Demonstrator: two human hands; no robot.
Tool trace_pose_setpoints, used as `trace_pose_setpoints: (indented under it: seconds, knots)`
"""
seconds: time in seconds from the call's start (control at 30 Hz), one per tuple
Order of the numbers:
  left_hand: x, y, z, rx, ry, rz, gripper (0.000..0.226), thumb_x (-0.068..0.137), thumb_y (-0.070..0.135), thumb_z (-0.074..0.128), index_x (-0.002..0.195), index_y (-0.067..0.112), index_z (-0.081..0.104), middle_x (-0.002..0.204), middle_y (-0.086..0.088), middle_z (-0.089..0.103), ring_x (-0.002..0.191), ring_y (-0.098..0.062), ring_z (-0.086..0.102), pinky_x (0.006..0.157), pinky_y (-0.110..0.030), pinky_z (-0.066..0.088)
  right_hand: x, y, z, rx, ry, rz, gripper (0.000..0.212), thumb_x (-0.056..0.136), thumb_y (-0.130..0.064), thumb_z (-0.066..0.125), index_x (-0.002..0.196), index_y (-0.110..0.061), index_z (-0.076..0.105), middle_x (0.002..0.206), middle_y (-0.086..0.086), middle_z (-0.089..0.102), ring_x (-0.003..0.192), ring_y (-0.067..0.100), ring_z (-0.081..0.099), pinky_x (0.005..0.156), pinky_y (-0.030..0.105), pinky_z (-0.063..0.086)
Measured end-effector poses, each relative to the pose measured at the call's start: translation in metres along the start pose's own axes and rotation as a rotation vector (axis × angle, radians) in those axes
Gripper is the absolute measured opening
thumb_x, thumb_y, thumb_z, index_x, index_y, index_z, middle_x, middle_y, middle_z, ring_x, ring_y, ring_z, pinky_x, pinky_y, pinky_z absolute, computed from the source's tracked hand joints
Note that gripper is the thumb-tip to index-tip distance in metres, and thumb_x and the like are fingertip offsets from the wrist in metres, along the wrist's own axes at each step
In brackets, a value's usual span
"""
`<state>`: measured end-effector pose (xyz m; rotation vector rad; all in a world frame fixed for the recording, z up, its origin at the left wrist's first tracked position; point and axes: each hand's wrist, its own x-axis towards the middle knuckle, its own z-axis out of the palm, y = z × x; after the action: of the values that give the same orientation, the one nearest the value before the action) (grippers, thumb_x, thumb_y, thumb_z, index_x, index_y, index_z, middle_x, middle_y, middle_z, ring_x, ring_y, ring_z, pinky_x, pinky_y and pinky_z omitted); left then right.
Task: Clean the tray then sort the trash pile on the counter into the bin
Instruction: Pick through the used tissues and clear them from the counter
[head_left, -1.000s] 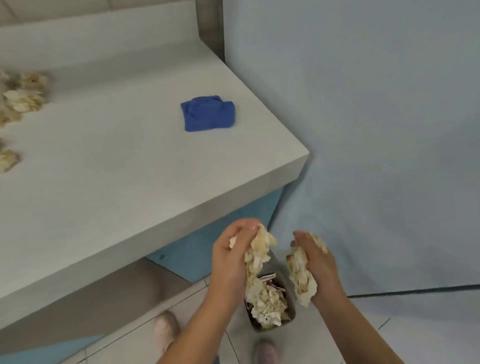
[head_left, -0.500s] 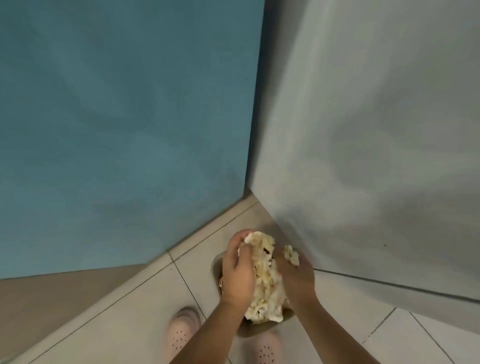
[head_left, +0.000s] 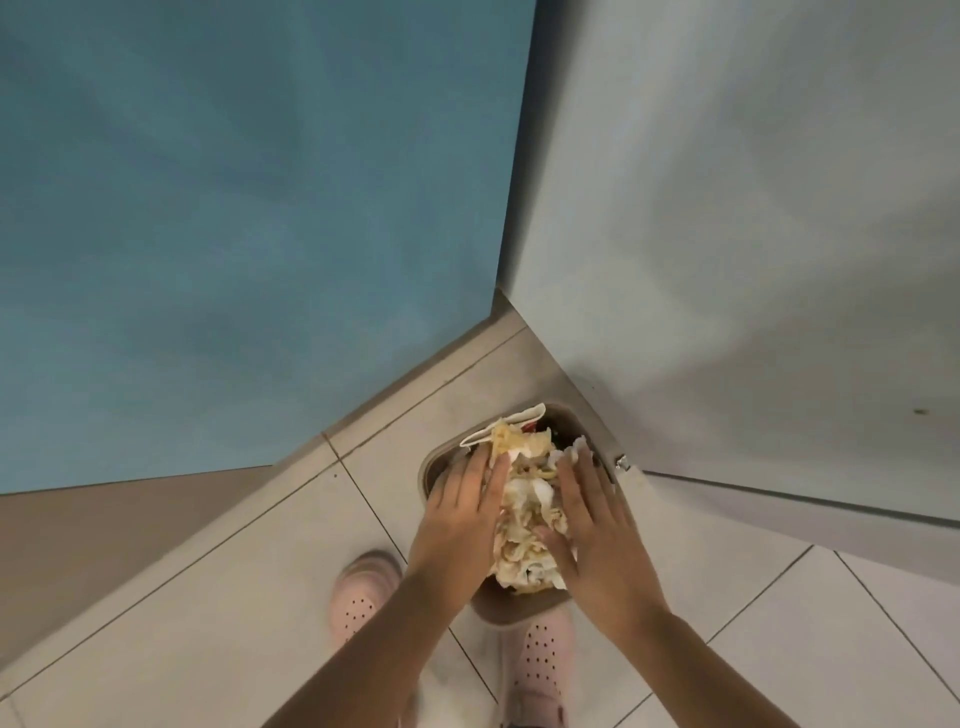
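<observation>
A small brown bin (head_left: 524, 609) stands on the floor tiles in the corner, heaped with crumpled yellowish-white paper trash (head_left: 524, 525). My left hand (head_left: 462, 512) lies flat on the left side of the heap with its fingers straight. My right hand (head_left: 592, 514) presses the right side of the heap, fingers straight and spread, thumb on the paper. A folded white napkin (head_left: 511, 423) sticks out at the bin's far rim. The counter and the tray are out of view.
A blue cabinet face (head_left: 249, 234) rises on the left and a pale grey wall (head_left: 753, 234) on the right, meeting just behind the bin. My two pink perforated shoes (head_left: 361, 597) stand on the beige floor tiles close to the bin.
Both hands have let go of the paper wads they carried and now lie flat on the heap. The view has dropped from the counter to the bin on the floor.
</observation>
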<state>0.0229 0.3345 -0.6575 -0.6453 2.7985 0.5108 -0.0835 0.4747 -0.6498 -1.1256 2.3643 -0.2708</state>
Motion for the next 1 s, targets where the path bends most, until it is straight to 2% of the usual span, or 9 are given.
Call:
trace_pose_setpoints:
  seconds: [0.1, 0.2, 0.27, 0.33, 0.4, 0.5, 0.73, 0.87, 1.0]
  knots:
    - [-0.003, -0.001, -0.005, 0.053, -0.051, 0.016, 0.075, 0.059, 0.031, 0.083, 0.127, 0.008, 0.059, 0.116, -0.015, 0.064, 0.099, -0.027, 0.064, 0.081, -0.037, 0.055, -0.009, -0.016, -0.006, 0.029, 0.057, 0.064, 0.061, 0.097, -0.04, 0.029, 0.151, -0.017, 0.012, 0.159, 0.008, 0.003, 0.147, 0.021, 0.0, 0.119, 0.036, 0.015]
    - [0.005, -0.001, -0.004, 0.026, -0.093, -0.011, 0.068, 0.047, 0.028, 0.09, 0.109, 0.009, 0.07, 0.102, -0.01, 0.064, 0.082, -0.02, 0.063, 0.065, -0.027, 0.056, -0.012, -0.015, 0.008, -0.025, -0.039, 0.028, 0.081, 0.063, -0.006, 0.078, 0.137, -0.009, 0.042, 0.146, 0.02, 0.038, 0.13, 0.037, 0.043, 0.091, 0.039, 0.052]
    - [0.013, 0.004, -0.011, 0.008, -0.165, -0.046, 0.055, 0.061, 0.021, 0.083, 0.112, 0.007, 0.065, 0.112, -0.012, 0.058, 0.087, -0.019, 0.062, 0.064, -0.023, 0.056, -0.004, -0.006, 0.021, -0.072, -0.078, 0.076, 0.082, 0.044, 0.005, 0.085, 0.121, -0.005, 0.059, 0.132, 0.019, 0.055, 0.11, 0.034, 0.062, 0.065, 0.029, 0.06]
    - [0.021, 0.008, -0.008, 0.046, -0.283, -0.058, 0.039, 0.087, 0.009, 0.057, 0.126, 0.004, 0.052, 0.135, -0.014, 0.038, 0.104, -0.022, 0.056, 0.082, -0.028, 0.054, 0.011, 0.001, 0.028, -0.129, -0.077, 0.116, 0.073, 0.039, 0.005, 0.087, 0.11, -0.005, 0.068, 0.119, 0.016, 0.065, 0.094, 0.029, 0.07, 0.053, 0.024, 0.057]
    - [0.028, 0.012, -0.002, 0.08, -0.288, -0.023, 0.034, 0.091, 0.001, 0.044, 0.124, 0.002, 0.052, 0.14, -0.015, 0.03, 0.104, -0.023, 0.054, 0.086, -0.031, 0.051, 0.027, 0.001, 0.027, -0.177, -0.116, 0.127, 0.058, 0.063, -0.002, 0.08, 0.118, -0.009, 0.064, 0.121, 0.01, 0.064, 0.097, 0.024, 0.068, 0.064, 0.026, 0.058]
    - [0.039, 0.018, -0.001, 0.131, -0.355, 0.044, 0.032, 0.092, -0.003, 0.039, 0.121, -0.001, 0.054, 0.14, -0.016, 0.028, 0.103, -0.024, 0.053, 0.077, -0.029, 0.048, 0.043, 0.005, 0.028, -0.194, -0.25, 0.148, 0.038, 0.095, -0.005, 0.038, 0.13, -0.015, 0.05, 0.131, 0.005, 0.053, 0.115, 0.021, 0.055, 0.09, 0.029, 0.048]
    - [0.067, 0.026, 0.014, 0.071, -0.463, -0.018, 0.045, 0.095, 0.003, 0.038, 0.139, 0.002, 0.028, 0.129, -0.019, 0.048, 0.11, -0.03, 0.056, 0.083, -0.033, 0.044, 0.06, 0.013, 0.031, -0.182, -0.318, 0.205, 0.034, 0.096, -0.007, 0.035, 0.122, -0.014, 0.056, 0.126, 0.006, 0.057, 0.11, 0.025, 0.059, 0.092, 0.032, 0.047]
    - [0.05, 0.025, -0.007, 0.061, -0.413, 0.013, 0.048, 0.093, 0.0, 0.043, 0.14, 0.004, 0.034, 0.147, -0.018, 0.022, 0.113, -0.025, 0.051, 0.087, -0.034, 0.047, 0.042, 0.014, 0.022, -0.033, -0.208, 0.252, 0.036, 0.097, -0.013, 0.039, 0.129, -0.021, 0.053, 0.131, -0.001, 0.053, 0.11, 0.025, 0.058, 0.09, 0.032, 0.049]
    - [0.026, 0.027, -0.036, -0.046, -0.363, 0.001, 0.06, 0.09, 0.0, 0.045, 0.145, 0.013, 0.025, 0.146, -0.017, 0.023, 0.114, -0.025, 0.053, 0.093, -0.033, 0.049, 0.023, -0.006, -0.015, 0.016, -0.127, 0.247, 0.044, 0.093, -0.015, 0.046, 0.135, -0.028, 0.047, 0.133, -0.003, 0.054, 0.113, 0.022, 0.056, 0.088, 0.033, 0.049]
